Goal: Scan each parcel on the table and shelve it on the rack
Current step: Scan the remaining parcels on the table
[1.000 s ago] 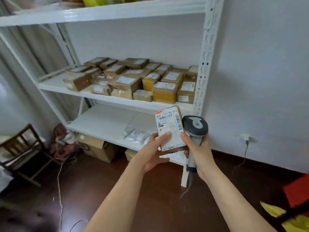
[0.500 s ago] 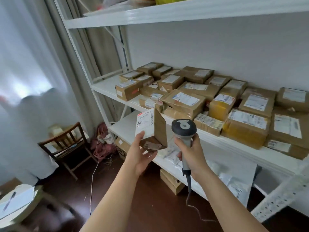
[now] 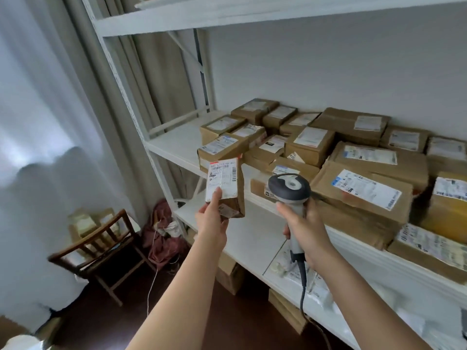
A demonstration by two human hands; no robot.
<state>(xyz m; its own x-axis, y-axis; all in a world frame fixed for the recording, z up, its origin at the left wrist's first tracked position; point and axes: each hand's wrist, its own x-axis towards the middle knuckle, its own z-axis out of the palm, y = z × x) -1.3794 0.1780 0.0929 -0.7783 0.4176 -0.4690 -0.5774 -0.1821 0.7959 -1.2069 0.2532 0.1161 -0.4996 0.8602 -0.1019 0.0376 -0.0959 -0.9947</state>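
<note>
My left hand [image 3: 211,223] grips a small brown cardboard parcel [image 3: 226,188] with a white barcode label, held upright just in front of the white rack's middle shelf [image 3: 174,147]. My right hand [image 3: 304,228] grips the handle of a grey barcode scanner [image 3: 289,189], its head level with the parcel and to its right. A cable hangs from the scanner's handle. Several labelled brown parcels [image 3: 310,145] lie packed on the middle shelf, right of a bare strip at its left end.
The lower shelf [image 3: 250,238] holds white plastic mailers [image 3: 313,286]. Cardboard boxes [image 3: 230,276] stand on the floor under it. A wooden chair [image 3: 101,251] stands at the left by the curtain, with a reddish bag [image 3: 161,238] and a white cord on the dark floor.
I have come closer to the rack and turned left. My left hand has carried the parcel up toward the shelf's left end, while the scanner stays beside it.
</note>
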